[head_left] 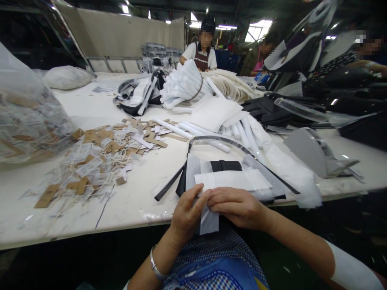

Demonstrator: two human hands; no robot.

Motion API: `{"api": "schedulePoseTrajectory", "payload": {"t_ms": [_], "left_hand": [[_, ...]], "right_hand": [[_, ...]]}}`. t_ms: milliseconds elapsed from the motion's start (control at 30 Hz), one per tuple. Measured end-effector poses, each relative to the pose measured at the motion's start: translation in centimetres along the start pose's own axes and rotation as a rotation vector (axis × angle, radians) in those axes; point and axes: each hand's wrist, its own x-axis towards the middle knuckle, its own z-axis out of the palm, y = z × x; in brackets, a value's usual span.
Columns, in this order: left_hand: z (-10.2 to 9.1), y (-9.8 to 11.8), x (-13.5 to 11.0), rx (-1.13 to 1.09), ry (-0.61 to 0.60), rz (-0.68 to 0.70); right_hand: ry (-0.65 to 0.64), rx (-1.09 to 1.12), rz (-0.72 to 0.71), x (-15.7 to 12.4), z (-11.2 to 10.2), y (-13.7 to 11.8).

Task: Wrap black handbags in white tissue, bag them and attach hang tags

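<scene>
A black handbag (181, 182) with a long strap (223, 139) lies at the table's front edge before me, partly covered by white wrapping paper (232, 180). My left hand (188, 211) pinches the paper at the bag's near left side, thumb and fingers pressed together. Right beside it, my right hand (238, 205) has its fingers bent over the same paper, their tips touching the left hand. A loose end of the strip (209, 221) hangs below the fingers, over the table edge. The hands hide part of the bag's near side.
Paper tags with strings (99, 151) are heaped on the left, beside a clear plastic bag (27, 121) full of more. White rolls (181, 82), flat white sheets (216, 110) and another wrapped bag (136, 94) lie farther back. Black bags (272, 106) are piled right. A person (201, 54) works opposite.
</scene>
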Motion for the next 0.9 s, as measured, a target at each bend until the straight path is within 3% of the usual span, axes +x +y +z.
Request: {"api": "schedulePoseTrajectory", "payload": {"t_ms": [300, 600, 900], "left_hand": [[-0.1, 0.1, 0.1, -0.015, -0.036, 0.004], [-0.3, 0.0, 0.5, 0.009, -0.043, 0.014], [0.0, -0.3, -0.5, -0.003, -0.085, -0.025]], "right_hand": [[0.016, -0.080, -0.040, -0.7, 0.3, -0.1], [0.034, 0.021, 0.108, -0.1, -0.2, -1.1], [0.445, -0.166, 0.572, 3.0, -2.8, -0.7]]}}
